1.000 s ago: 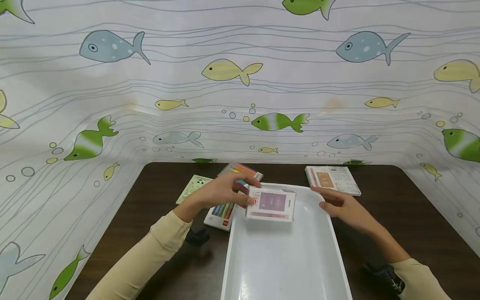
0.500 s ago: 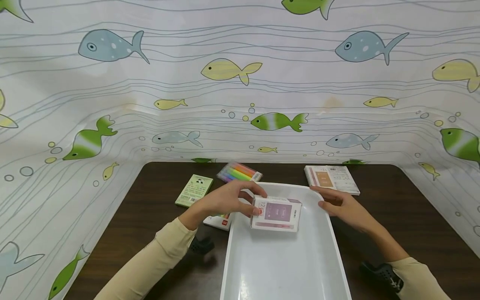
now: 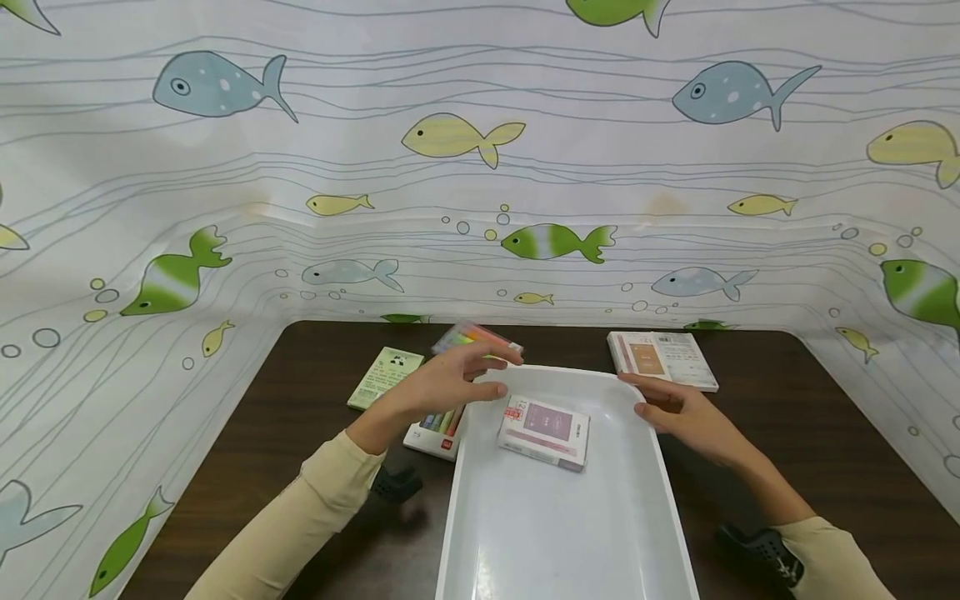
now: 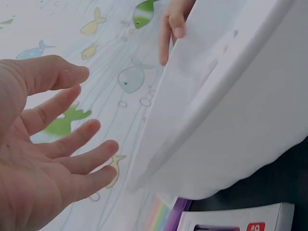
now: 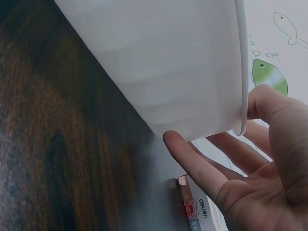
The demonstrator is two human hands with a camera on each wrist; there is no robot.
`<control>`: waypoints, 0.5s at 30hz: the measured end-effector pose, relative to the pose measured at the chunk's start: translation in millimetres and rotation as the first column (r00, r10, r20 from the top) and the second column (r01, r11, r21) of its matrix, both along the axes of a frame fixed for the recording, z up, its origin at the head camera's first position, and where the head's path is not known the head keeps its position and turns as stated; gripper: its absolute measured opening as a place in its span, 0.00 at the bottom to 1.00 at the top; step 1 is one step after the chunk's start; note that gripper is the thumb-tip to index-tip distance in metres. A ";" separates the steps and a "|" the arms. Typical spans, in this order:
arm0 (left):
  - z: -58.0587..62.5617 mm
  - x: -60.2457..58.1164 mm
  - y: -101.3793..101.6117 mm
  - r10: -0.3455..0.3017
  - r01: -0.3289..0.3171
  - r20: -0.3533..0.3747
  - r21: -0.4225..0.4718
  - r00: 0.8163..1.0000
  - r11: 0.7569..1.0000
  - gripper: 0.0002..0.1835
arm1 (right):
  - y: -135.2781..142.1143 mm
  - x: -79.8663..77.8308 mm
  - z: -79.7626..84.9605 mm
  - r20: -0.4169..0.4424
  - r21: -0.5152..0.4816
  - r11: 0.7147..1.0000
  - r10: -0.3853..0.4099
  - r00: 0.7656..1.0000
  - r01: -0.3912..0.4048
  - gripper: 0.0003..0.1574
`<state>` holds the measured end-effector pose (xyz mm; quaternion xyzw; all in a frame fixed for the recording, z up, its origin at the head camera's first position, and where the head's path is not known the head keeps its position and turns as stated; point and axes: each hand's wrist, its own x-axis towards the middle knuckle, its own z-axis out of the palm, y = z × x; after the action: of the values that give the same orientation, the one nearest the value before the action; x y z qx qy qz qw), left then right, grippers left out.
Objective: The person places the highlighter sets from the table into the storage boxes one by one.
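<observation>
A small white box with a purple panel [image 3: 549, 422] lies flat inside a long white plastic tray [image 3: 566, 537], towards its far end. Over the tray's far left corner is my left hand [image 3: 442, 379], fingers spread and apart from the box. The left wrist view also shows this hand [image 4: 62, 149] holding nothing, beside the tray wall [image 4: 250, 110]. At the far right corner, my right hand [image 3: 693, 421] grips the tray's rim. In the right wrist view, its thumb hooks the rim and its fingers touch the outer wall [image 5: 168, 72].
Left of the tray lie a green packet [image 3: 386, 377], a white box of coloured sticks [image 3: 435, 435] and a clear pack of bright colours [image 3: 467, 333]. A white box with an orange panel [image 3: 663, 360] sits at the back right of the dark wooden table [image 3: 757, 375].
My left hand has lowered the purple-panelled box into the tray, let go of it and drawn back up and left. My right hand stays on the tray's corner.
</observation>
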<state>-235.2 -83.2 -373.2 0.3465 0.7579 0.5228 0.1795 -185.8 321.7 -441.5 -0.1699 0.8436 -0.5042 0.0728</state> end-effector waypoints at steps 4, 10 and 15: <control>-0.3 -4.1 -6.8 0.006 -0.006 -0.010 0.031 1.000 1.000 0.21 | -0.1 -0.4 -0.5 -0.003 -0.007 1.000 0.004 1.000 -0.004 0.31; 3.5 -9.5 -15.3 0.098 -0.098 0.006 0.034 0.995 0.995 0.19 | -0.6 0.4 0.3 0.009 -0.007 1.000 -0.003 1.000 0.003 0.32; 5.9 -14.4 -18.6 0.139 -0.141 0.044 0.041 0.989 0.989 0.19 | -1.2 1.5 0.8 0.012 -0.007 1.000 -0.009 1.000 0.009 0.32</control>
<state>-249.5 -101.8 -367.3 0.2853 0.7650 0.5575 0.1504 -184.3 320.5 -440.8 -0.1634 0.8421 -0.5084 0.0751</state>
